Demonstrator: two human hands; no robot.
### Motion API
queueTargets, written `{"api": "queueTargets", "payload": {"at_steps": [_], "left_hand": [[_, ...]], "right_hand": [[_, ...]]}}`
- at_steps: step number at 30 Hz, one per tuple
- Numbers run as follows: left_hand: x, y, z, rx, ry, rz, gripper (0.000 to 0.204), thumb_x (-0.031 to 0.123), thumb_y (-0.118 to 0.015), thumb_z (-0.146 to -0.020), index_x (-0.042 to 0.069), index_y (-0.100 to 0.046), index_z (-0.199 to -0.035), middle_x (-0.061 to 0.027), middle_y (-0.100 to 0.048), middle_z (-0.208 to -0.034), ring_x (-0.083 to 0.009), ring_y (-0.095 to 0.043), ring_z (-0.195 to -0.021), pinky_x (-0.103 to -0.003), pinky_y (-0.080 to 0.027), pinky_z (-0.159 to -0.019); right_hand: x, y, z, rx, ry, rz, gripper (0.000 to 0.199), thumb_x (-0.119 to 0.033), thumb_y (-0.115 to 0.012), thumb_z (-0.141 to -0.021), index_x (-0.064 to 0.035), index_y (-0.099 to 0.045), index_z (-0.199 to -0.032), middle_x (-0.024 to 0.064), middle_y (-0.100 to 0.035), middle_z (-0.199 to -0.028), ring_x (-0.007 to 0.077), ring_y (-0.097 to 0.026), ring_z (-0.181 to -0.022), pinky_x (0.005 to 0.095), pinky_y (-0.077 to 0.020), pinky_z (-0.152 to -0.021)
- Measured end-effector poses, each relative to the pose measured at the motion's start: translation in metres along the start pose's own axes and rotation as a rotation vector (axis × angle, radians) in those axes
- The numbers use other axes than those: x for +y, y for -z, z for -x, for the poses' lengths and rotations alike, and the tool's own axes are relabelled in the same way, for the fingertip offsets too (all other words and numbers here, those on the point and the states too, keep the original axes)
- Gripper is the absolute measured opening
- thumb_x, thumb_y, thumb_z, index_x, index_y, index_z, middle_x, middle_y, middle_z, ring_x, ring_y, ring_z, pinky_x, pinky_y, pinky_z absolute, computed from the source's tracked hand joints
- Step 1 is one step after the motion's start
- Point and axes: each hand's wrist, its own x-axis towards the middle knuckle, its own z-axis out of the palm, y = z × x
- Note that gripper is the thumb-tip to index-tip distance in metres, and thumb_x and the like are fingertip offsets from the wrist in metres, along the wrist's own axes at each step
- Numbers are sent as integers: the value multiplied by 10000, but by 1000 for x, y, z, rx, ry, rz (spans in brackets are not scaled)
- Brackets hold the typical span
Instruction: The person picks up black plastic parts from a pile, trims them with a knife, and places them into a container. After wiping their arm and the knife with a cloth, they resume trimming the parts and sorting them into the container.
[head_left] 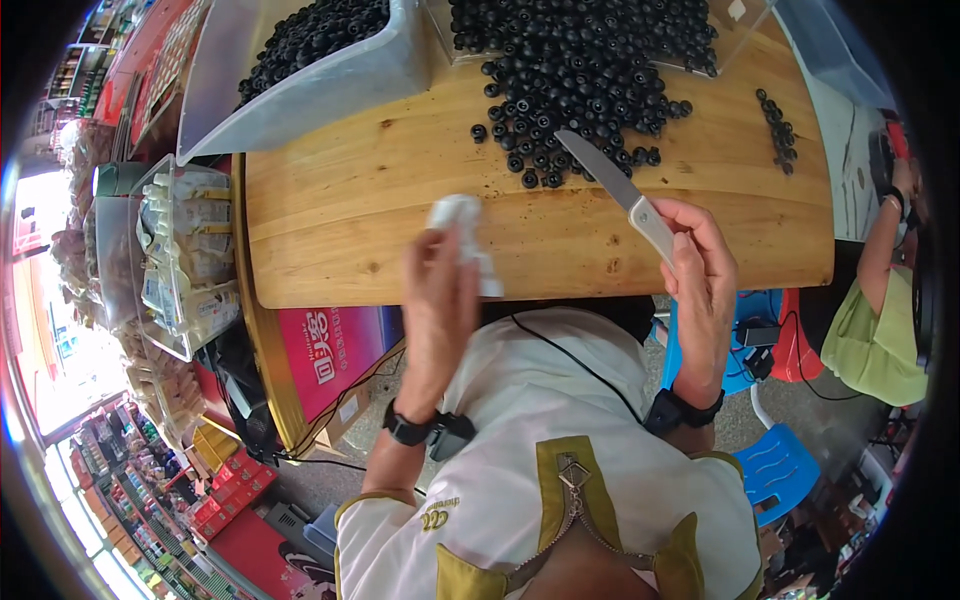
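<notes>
Here, the right hand (700,275) grips a white-handled knife (617,190), blade angled toward a heap of small black fruits (585,90) on the wooden counter (350,210). The left hand (440,300) clutches a crumpled white tissue (462,235) above the counter's near edge.

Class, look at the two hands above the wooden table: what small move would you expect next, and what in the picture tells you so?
Probably bringing the white tissue in the left hand across to the knife in the right hand: the blade points up, bare, with the tissue raised beside it.

A light wooden plank table (400,210) carries a heap of small black round fruits (580,90) toward its far edge, with a short row of them (778,130) near its right edge.
</notes>
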Motion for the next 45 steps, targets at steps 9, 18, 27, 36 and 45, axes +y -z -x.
{"api": "queueTargets", "payload": {"at_steps": [9, 18, 27, 36, 45], "left_hand": [[6, 28, -17, 33, -143, 2, 354, -47, -666, -852, 5, -641, -1201, -144, -581, -1139, -205, -644, -866, -288, -540, -718], [26, -15, 0, -291, -174, 114, 277, 6, -753, -813, 5, -660, -1074, -92, -591, -1040, -127, -610, -732, -240, -510, -632], [94, -83, -51, -351, -478, 282, 329, 3, -719, -823, 31, -643, -1142, -128, -592, -1042, -247, -636, -765, -324, -538, -644], [88, -103, -57, -536, -745, 292, 367, -20, -622, -774, -25, -581, -1138, -128, -551, -1091, -331, -538, -944, -367, -508, -826], [23, 8, -75, -132, 378, 1312, 357, 0, -561, -912, -4, -570, -1269, -77, -625, -1222, -115, -600, -1010, -236, -488, -849]], "right_hand": [[8, 17, 3, 139, 52, 22, 277, -147, -435, -1000, -14, -627, -1149, -2, -596, -958, 10, -332, -642, 184, -268, -547], [16, 49, 12, 274, -22, -40, 278, -140, -439, -992, -23, -632, -1153, -16, -591, -930, 6, -335, -627, 178, -255, -536], [13, 64, 20, 351, 64, -84, 262, -102, -444, -990, -31, -629, -1162, -46, -573, -882, 4, -366, -633, 170, -292, -548], [18, 75, 14, 471, 99, -13, 287, -129, -440, -981, -3, -633, -1152, 1, -614, -921, 18, -366, -574, 183, -252, -497], [7, 50, 0, 391, 98, -16, 272, -156, -450, -995, -36, -637, -1152, -31, -585, -895, 7, -344, -590, 187, -237, -507]]}}
